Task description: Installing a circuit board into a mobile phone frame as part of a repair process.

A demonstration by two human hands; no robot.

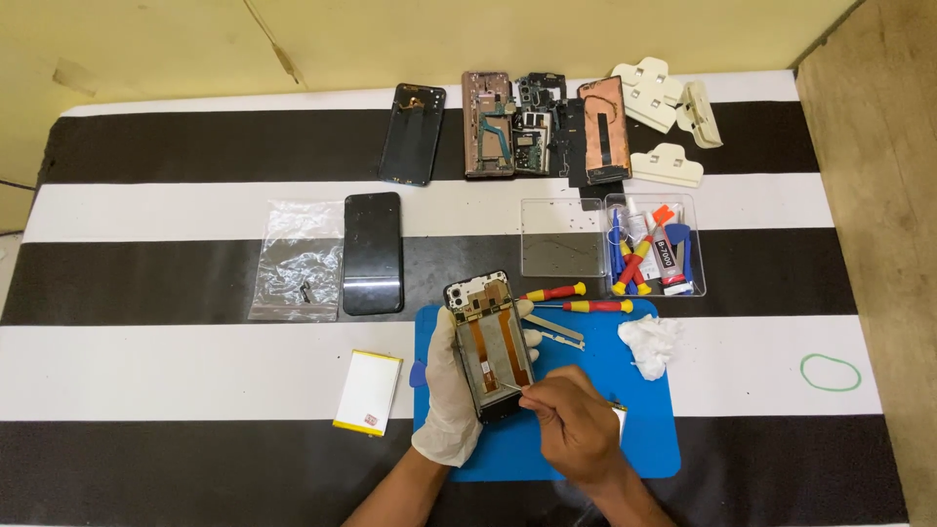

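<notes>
My gloved left hand grips the opened phone; my right hand pinches a thin tool (screwdrivers at one o'clock)

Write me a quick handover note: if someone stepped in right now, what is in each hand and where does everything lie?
Left hand, gloved, holds the opened phone over the blue mat. Right hand, bare, pinches a thin tool at the phone's lower edge. The back is already off and its orange ribbon cables are exposed. Lying apart: white battery, two red-and-yellow screwdrivers, black screen panel, clear tool box.
</notes>
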